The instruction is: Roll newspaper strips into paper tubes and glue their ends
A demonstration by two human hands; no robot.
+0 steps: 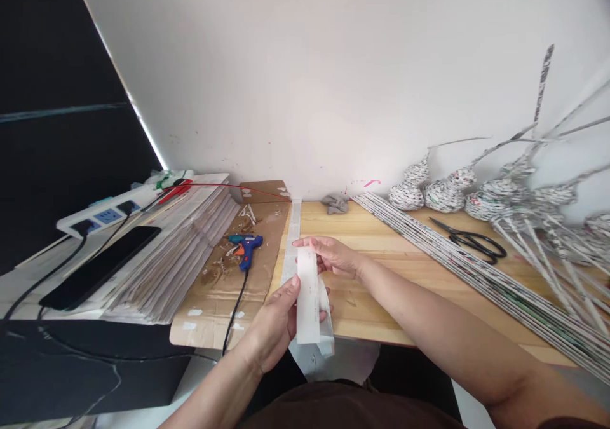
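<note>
A folded strip of pale printed paper [308, 302] is held up near the table's front edge. My left hand [277, 318] grips its left side, thumb in front and fingers partly hidden behind. At the top end, my right hand [336, 257] pinches the same strip between thumb and fingers. More of the paper hangs behind and below it, past the table edge. Beneath and beyond my hands, a long flat paper strip [294, 225] lies on the wooden table toward the wall; whether it joins the held piece I cannot tell.
Left are a blue glue gun [246, 250] on cardboard [204, 327], a paper stack [190, 251], a black phone [101, 267] and a power strip [107, 211]. Right are rolled paper sticks [443, 260], black scissors [469, 239] and woven paper forms [443, 195]. A grey cloth [335, 203] lies near the wall.
</note>
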